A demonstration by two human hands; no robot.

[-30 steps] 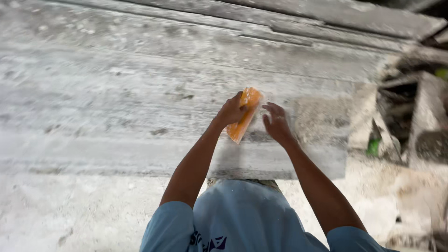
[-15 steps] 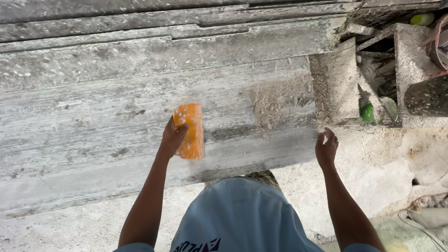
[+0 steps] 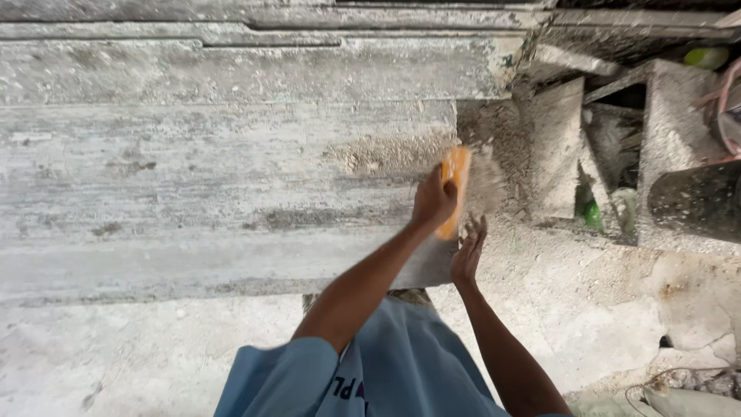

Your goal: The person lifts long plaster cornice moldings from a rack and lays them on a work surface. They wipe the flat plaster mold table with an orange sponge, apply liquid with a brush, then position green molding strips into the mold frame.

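Left hand [image 3: 434, 199] grips orange brush [image 3: 454, 189] at stone slab [image 3: 231, 170] right edge; right hand [image 3: 468, 255] spread just below, at the slab's near right corner.

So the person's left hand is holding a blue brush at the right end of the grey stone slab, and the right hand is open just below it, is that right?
Not quite: the brush is orange, not blue. The head view shows the left hand gripping it at the right end of the grey stone slab, with the right hand open just below it, fingers spread and holding nothing.
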